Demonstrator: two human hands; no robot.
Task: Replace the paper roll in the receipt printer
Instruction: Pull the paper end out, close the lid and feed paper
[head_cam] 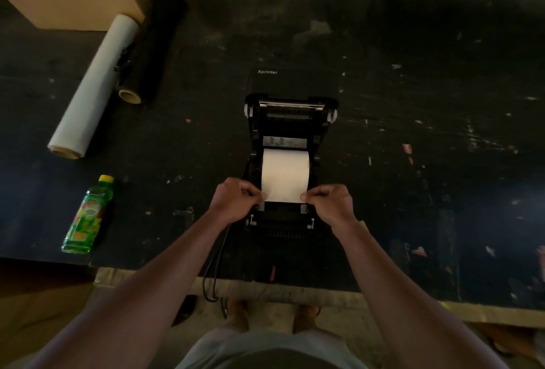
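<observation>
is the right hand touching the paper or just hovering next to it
Touching. In the head view the right hand pinches the right corner of the paper's near edge, fingertips overlapping the sheet with no gap.

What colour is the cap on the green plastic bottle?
Yellow. The cap on the green plastic bottle shows best in the head view.

Single head view, wide-angle, looking steeply down over table; close to printer.
</observation>
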